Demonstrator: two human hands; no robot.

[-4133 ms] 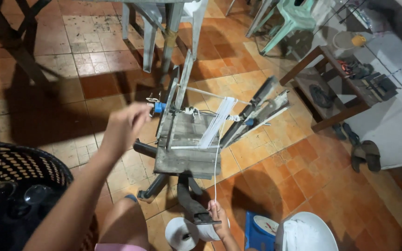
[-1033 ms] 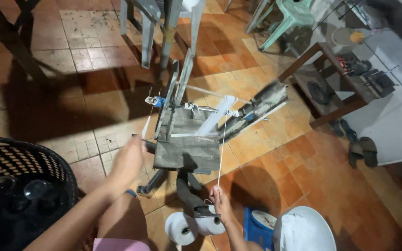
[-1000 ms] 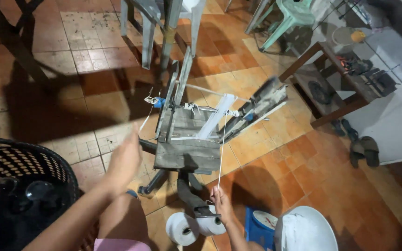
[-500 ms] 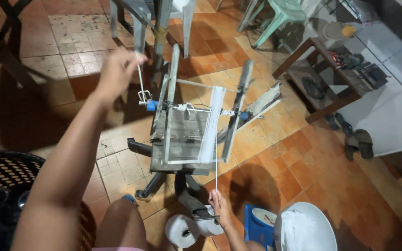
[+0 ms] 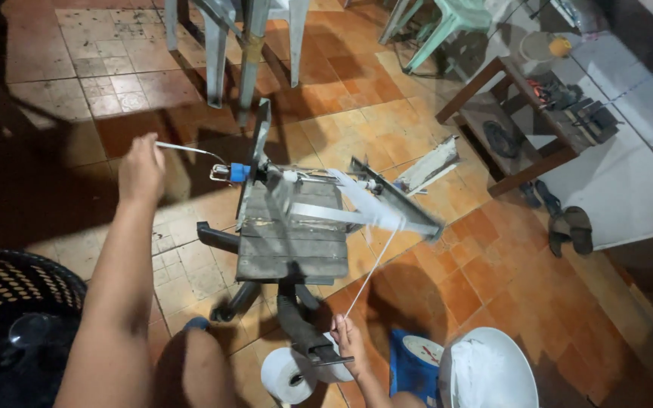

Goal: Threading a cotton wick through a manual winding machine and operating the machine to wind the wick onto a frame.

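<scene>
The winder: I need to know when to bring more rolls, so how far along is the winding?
Done: a white band of tape already sits wound on the spinning frame. In hand: the left hand grips the crank handle, while the right hand guides the white strand up to the frame. Left: a thick white roll on the floor appears to hold plenty; how much, I cannot tell.

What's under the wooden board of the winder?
Under the wooden board a dark swivel-chair base shows, its legs splayed on the tiled floor. The board covers the base's centre column. Left hand holds the crank handle; right hand pinches the white strand.
</scene>
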